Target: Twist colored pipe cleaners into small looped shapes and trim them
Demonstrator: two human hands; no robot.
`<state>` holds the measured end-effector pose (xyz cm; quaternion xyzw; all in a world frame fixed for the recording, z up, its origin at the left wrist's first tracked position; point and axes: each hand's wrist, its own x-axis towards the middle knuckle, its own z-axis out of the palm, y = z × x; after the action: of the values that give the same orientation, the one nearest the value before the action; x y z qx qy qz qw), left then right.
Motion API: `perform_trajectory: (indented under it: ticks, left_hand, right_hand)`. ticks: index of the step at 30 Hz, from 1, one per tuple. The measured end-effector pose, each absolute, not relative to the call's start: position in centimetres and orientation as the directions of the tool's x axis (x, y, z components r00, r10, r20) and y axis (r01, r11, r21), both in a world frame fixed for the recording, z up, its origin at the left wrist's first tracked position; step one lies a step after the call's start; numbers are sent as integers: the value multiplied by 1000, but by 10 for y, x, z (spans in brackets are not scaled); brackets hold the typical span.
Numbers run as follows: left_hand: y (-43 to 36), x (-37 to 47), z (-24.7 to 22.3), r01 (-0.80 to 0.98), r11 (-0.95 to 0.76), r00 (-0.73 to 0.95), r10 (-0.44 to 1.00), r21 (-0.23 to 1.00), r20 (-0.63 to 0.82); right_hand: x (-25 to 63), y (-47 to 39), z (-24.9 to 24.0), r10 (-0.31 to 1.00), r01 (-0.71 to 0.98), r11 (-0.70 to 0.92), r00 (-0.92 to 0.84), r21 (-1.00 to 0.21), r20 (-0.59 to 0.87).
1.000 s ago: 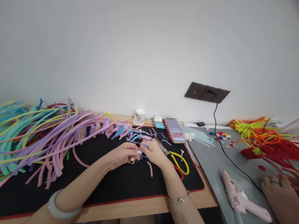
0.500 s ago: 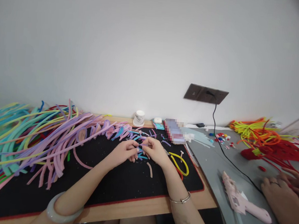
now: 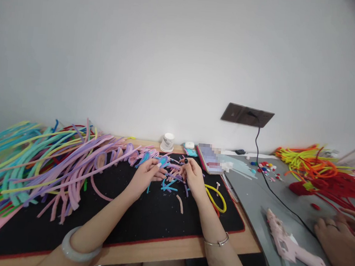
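My left hand (image 3: pixel 148 176) is closed in a pinch at a bent blue pipe cleaner (image 3: pixel 164 160), above the black mat (image 3: pixel 146 220). My right hand (image 3: pixel 193 176) is raised a little way to the right, with its fingers drawn together. A small dark round spot (image 3: pixel 186 161) shows at its fingertips; whether it is a held piece or a nail I cannot tell. Between and below the hands lie short cut pipe cleaner pieces (image 3: pixel 169 185) in blue, purple and pink. A single pale pink piece (image 3: pixel 179 204) rests nearer to me.
Long pastel pipe cleaners (image 3: pixel 67 161) heap up on the left. A paper cup (image 3: pixel 167 142), a phone (image 3: pixel 209 159) and a yellow-handled tool (image 3: pixel 218 197) lie beyond or beside the hands. On the grey table are a pink glue gun (image 3: pixel 291 244), its cord and another person's hands (image 3: pixel 338 240).
My hands have moved apart from each other, the right one away to the right. The blue loop now shows at my left fingertips. The whole view has shifted slightly.
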<state>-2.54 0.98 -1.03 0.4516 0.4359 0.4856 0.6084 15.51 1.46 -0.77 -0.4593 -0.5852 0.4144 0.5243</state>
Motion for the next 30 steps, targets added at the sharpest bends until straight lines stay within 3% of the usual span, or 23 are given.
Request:
perform_trajectory:
  ticks: [11, 22, 30]
  left_hand:
    - [26, -45, -14, -459, 85, -106, 983, 884, -149]
    - [31, -54, -4, -666, 158, -26, 972, 729, -234]
    - [34, -56, -11, -722, 144, 50, 986, 677, -157]
  right_hand:
    - [154, 13, -10, 974, 196, 216, 19, -956, 224]
    - [158, 14, -13, 975, 189, 209, 37, -960, 220]
    - [158, 14, -14, 978, 180, 194, 47, -964, 205]
